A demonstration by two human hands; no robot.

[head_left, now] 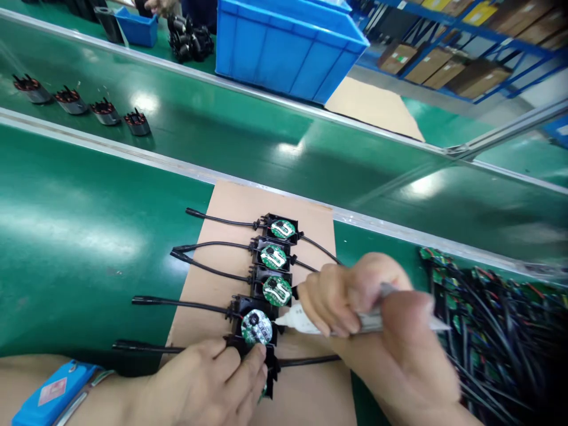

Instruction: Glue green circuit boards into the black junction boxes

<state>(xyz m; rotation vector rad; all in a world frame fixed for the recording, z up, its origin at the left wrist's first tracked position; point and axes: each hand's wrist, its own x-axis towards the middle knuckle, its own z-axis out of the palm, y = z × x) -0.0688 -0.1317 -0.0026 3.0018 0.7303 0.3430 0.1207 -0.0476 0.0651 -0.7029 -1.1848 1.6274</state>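
Observation:
My right hand [355,296] is closed round a white glue tube [306,319] with a pointed nozzle. The nozzle tip is at the right edge of a round circuit board [256,326] with a whitish face, set in a black plastic housing [239,305]. My left hand [222,378] presses its fingers on the row's near end, against the housings just below that board, and covers much of the nearest one. Beyond stand several more housings in a row, each with a green board [277,291] carrying a white winding line. Black cables [199,305] stick out on both sides.
The row stands on a brown cardboard sheet [310,219] on the green table. A pile of wired boards [483,331] lies at right. Beyond a metal rail are several motor stators [137,123], a large blue crate [288,53] and a person's hand [162,7].

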